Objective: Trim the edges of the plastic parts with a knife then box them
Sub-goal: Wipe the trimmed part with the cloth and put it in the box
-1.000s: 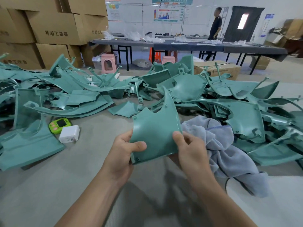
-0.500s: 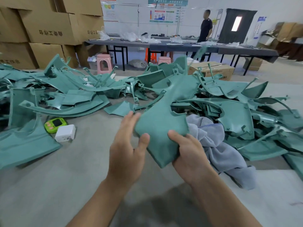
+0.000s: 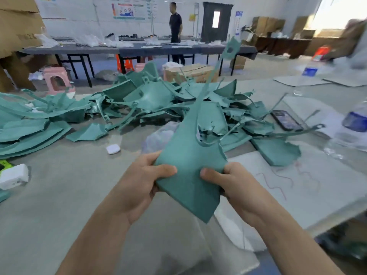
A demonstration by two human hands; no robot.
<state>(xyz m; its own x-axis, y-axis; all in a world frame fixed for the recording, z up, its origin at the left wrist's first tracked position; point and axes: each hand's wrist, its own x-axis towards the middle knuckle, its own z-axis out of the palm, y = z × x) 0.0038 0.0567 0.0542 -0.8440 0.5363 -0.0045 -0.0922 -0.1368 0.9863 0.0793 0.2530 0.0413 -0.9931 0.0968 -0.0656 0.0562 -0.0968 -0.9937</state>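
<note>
Hands are both holding one teal plastic part (image 3: 190, 165) up off the grey worktable (image 3: 59, 195), right in front of the camera. Left hand (image 3: 139, 183) is pinching the left edge, thumb lying across the front face and fingers curling behind. Right hand (image 3: 236, 187) is pinching the right edge the same way.

The part is narrowing into a long thin strip that's poking up and away, and it's covering a slice of the big heap of teal parts (image 3: 151, 100) sprawling across the table behind it. A grey cloth (image 3: 158, 137) is peeking out just behind the held part's left side.

Off to the left a small white case (image 3: 113, 149) is sitting on the table. A white block (image 3: 14, 175) is lying near the edge, beside a lime-green gadget (image 3: 3, 165) that's mostly getting cropped out. On the right a phone (image 3: 286, 120) is lying face up among thin offcuts, and a blurry water bottle (image 3: 355, 118) is showing at the frame edge. A white sheet (image 3: 288, 185) with red scribbles is lying just right of the right hand.

Further back a cardboard box (image 3: 190, 73) is sitting behind the heap, a pink stool (image 3: 56, 78) is standing by a long dark table (image 3: 139, 50), and a person (image 3: 175, 22) is standing beyond it.
</note>
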